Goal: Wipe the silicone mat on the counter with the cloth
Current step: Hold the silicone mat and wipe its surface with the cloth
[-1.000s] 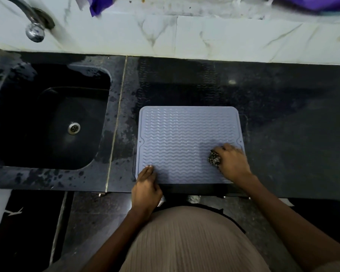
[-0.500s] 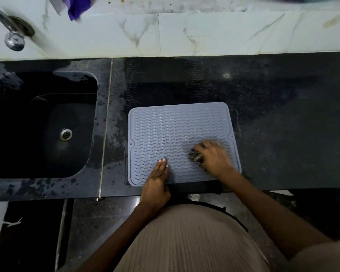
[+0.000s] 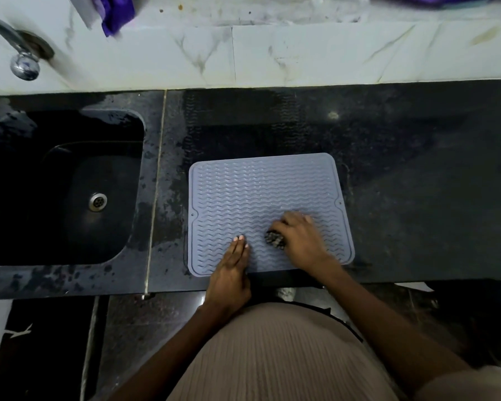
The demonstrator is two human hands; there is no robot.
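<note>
Head view: grey-blue silicone mat (image 3: 261, 198), rectangular with rounded corners, raised rim and rows of wavy ridges, a small notch midway along each short side. Flat on the dark wet counter (image 3: 417, 183), just right of the black sink (image 3: 64, 186), near edge at the counter's front. Left hand (image 3: 232, 270) flat on the near edge, fingers straight and pressed together. Right hand (image 3: 301, 241) curled round a small dark speckled cloth (image 3: 275, 240), bunched and pressed onto the ridges at lower right. Chrome tap (image 3: 23, 63) above the sink.
</note>
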